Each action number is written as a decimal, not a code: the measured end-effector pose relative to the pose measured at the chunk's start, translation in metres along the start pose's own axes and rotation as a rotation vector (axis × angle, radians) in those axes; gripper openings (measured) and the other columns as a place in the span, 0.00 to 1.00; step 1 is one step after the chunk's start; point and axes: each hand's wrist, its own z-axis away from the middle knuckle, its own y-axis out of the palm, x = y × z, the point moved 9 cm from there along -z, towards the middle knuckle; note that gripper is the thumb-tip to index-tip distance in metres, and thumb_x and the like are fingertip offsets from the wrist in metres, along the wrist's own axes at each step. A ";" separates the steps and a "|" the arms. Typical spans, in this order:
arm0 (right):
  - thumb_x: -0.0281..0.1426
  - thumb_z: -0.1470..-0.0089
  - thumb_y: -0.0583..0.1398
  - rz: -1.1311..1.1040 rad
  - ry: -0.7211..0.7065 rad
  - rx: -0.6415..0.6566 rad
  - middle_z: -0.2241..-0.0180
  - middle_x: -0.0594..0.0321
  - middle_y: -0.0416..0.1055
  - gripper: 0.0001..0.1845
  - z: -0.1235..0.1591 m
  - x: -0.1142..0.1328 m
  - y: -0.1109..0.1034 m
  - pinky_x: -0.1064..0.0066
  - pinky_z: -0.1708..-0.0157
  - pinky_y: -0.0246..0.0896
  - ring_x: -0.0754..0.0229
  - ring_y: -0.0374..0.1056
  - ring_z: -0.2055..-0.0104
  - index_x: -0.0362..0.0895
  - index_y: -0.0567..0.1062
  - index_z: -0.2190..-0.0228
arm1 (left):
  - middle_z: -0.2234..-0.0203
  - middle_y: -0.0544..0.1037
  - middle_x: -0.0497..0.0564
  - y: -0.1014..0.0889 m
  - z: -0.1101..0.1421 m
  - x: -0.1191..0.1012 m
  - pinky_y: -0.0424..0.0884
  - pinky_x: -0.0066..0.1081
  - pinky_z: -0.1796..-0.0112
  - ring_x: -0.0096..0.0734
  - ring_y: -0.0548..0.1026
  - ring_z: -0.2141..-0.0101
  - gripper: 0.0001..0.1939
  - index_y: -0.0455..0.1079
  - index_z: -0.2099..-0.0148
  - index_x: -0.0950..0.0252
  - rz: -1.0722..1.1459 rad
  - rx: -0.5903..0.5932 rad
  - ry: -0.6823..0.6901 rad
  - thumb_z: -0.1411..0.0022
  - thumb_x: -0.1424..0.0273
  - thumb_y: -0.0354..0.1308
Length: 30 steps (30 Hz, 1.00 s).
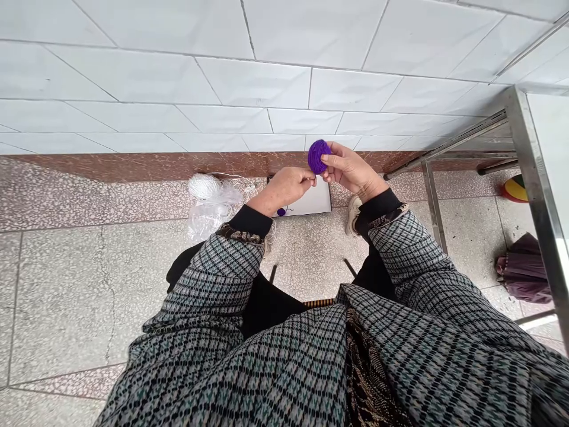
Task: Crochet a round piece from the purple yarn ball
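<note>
A ball of purple yarn [318,156] is held up in front of the tiled wall by my right hand [350,171], with the thumb over its near side and the fingers behind. My left hand [291,185] is closed in a pinch, its fingertips at the lower edge of the ball. Whatever lies between those fingertips is too small to make out. Below the hands, a white box or tray with a dark rim [311,203] is on the floor, partly covered by the left hand. A small purple ball [281,212] with a short dark strand sits in it.
White yarn [204,186] lies with a clear plastic bag [200,216] on the floor to the left. A metal frame [528,160] stands at the right. Beyond it are a folded purple umbrella-like thing [527,268] and a red and yellow round object [515,188].
</note>
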 end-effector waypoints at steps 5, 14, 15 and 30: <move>0.39 0.39 0.77 0.028 0.004 -0.119 0.68 0.71 0.71 0.27 -0.006 -0.005 -0.013 0.77 0.72 0.67 0.67 0.68 0.72 0.48 0.67 0.50 | 0.70 0.85 0.50 0.015 0.006 -0.012 0.71 0.33 0.62 0.33 0.76 0.71 0.12 0.84 0.63 0.61 -0.039 0.151 0.079 0.31 0.71 0.59; 0.27 0.37 0.74 0.404 0.188 0.096 0.67 0.65 0.76 0.14 0.003 -0.015 0.005 0.77 0.76 0.64 0.67 0.65 0.73 0.44 0.78 0.53 | 0.62 0.86 0.54 -0.039 0.009 -0.007 0.76 0.38 0.51 0.38 0.81 0.60 0.10 0.83 0.60 0.61 -0.035 -0.101 0.064 0.29 0.71 0.59; 0.30 0.37 0.75 0.380 0.197 0.181 0.68 0.66 0.76 0.15 0.006 -0.017 0.012 0.77 0.76 0.64 0.67 0.65 0.74 0.43 0.79 0.52 | 0.62 0.86 0.54 -0.044 0.009 -0.005 0.77 0.38 0.50 0.38 0.81 0.59 0.10 0.83 0.60 0.61 -0.030 -0.126 0.057 0.29 0.71 0.59; 0.51 0.38 0.76 0.090 -0.048 -0.084 0.65 0.68 0.69 0.32 -0.004 0.006 -0.004 0.74 0.71 0.65 0.64 0.68 0.69 0.49 0.68 0.47 | 0.65 0.87 0.51 0.006 0.005 -0.007 0.74 0.35 0.55 0.36 0.82 0.65 0.12 0.84 0.61 0.61 -0.003 0.109 0.082 0.30 0.71 0.58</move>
